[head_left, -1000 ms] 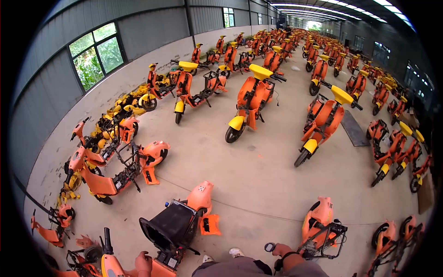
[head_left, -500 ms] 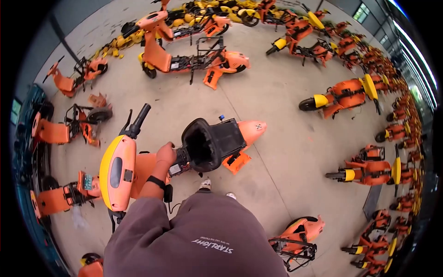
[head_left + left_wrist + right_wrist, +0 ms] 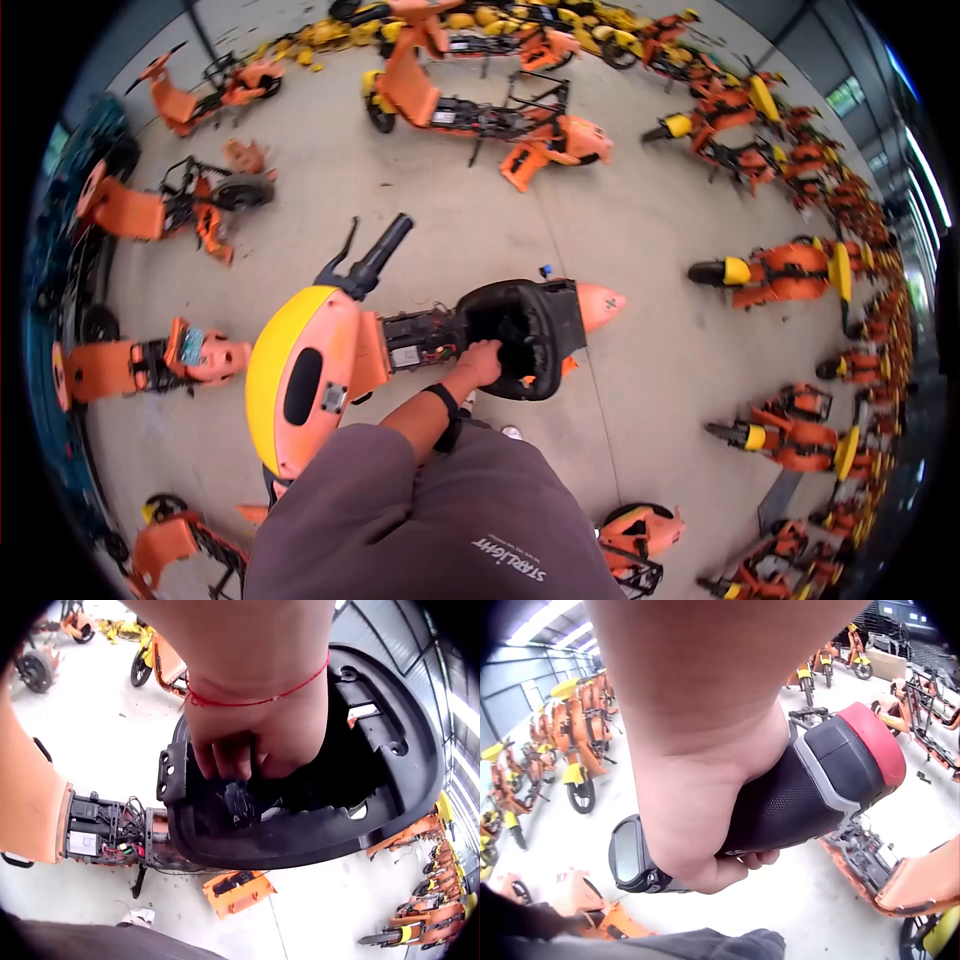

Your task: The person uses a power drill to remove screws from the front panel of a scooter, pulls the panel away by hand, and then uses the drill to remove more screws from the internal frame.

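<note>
The black seat bucket (image 3: 543, 365) of an orange and yellow scooter (image 3: 330, 370) lies with its opening toward me. My left hand (image 3: 482, 362) reaches into that opening from the near side. In the left wrist view, its fingers (image 3: 241, 761) are bent inside the bucket, just above a dark glossy thing (image 3: 238, 804). I cannot tell whether they grip it. My right hand (image 3: 694, 817) holds a black cordless power tool (image 3: 787, 799) by its handle. The tool has a red and grey battery end (image 3: 874, 746) and a dark ring with a grey face at its other end.
Exposed wiring and a battery bay (image 3: 420, 340) sit between scooter front and bucket. An orange panel (image 3: 240, 892) lies on the floor beside it. Partly stripped scooters (image 3: 480, 115) stand behind and to the left; rows (image 3: 790, 270) run along the right. Yellow parts (image 3: 340, 35) are piled against the wall.
The head view has turned down toward the scooter in front. My left hand has moved from the bucket's front end into its opening. The right hand has left the head view.
</note>
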Available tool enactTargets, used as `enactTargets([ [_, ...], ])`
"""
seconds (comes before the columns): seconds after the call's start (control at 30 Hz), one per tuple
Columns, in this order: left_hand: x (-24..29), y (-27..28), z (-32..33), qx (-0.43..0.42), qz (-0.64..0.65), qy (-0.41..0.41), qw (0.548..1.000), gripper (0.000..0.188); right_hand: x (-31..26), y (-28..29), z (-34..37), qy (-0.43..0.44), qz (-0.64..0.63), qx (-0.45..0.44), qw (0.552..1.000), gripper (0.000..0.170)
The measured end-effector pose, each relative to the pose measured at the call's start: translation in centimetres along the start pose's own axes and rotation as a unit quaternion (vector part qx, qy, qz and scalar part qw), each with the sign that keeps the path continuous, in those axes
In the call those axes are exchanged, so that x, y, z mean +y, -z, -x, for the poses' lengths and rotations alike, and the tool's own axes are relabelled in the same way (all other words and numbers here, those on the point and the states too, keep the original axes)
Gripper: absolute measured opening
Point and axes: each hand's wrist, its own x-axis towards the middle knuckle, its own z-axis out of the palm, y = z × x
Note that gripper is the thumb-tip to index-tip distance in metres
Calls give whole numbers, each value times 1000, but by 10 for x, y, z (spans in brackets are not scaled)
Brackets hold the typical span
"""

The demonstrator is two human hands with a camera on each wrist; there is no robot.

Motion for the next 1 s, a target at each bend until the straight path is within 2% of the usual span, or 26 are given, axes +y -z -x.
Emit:
enactTargets([
  [0.03,-3,-4,-10,21,97,4,995,38,-20,-9,41,-21,-86,-249,964,61],
  [0.07,-4,-9,-18,37,197,30,979,42,-34,-15,63,-38,-185,-473,860,57],
  [0.1,-4,-13,-27,36,282,39,958,60,-61,28,40,-75,-205,-498,839,45],
  [0.13,12,1,-28,-19,394,91,914,68,-72,32,41,-93,-212,-491,840,45],
  [0.17,32,21,-18,-76,497,151,851,76,-77,36,46,-111,-247,-464,843,42],
  [0.23,59,38,-18,-152,568,129,798,85,-79,37,59,-143,-309,-407,847,38],
  [0.27,87,59,-7,-171,565,87,802,87,-47,-28,101,-143,-292,-369,871,30],
  [0.3,92,54,-15,-174,570,93,798,86,-50,-19,114,-168,-294,-361,869,30],
  [0.37,127,70,-3,-127,551,153,811,89,-66,4,132,-157,-347,-518,766,42],
  [0.4,137,71,-1,-93,561,180,803,89,-74,22,148,-166,-324,-522,771,42],
  [0.43,139,64,-3,-75,559,173,808,86,-81,35,160,-176,-302,-526,775,42],
  [0.5,140,47,-10,-35,579,147,801,88,-79,30,206,-177,-254,-586,749,48],
  [0.53,135,35,-19,-23,593,152,791,90,-66,20,191,-201,-234,-554,773,49],
  [0.6,127,23,-31,7,600,177,780,92,-24,2,97,-300,-210,-380,849,50],
  [0.63,128,21,-33,24,594,192,780,92,1,0,41,-342,-204,-301,867,51],
  [0.7,141,27,-25,17,588,190,786,87,43,-7,-23,-408,-200,-214,865,53],
  [0.77,136,17,-28,82,597,196,774,82,71,-22,-31,-453,-200,-174,851,55],
  [0.8,127,7,-35,108,560,192,799,75,81,-28,-18,-473,-198,-167,842,56],
  [0.87,135,7,-34,94,560,162,807,71,102,-42,10,-496,-195,-172,828,58],
  [0.9,135,11,-29,96,566,142,806,66,113,-47,12,-489,-200,-175,831,59],
  [0.97,145,12,-33,145,415,203,875,62,146,-76,-21,-417,-219,-193,861,61],
  [1.0,167,37,-13,120,421,178,881,64,159,-101,-44,-363,-234,-207,878,62],
])
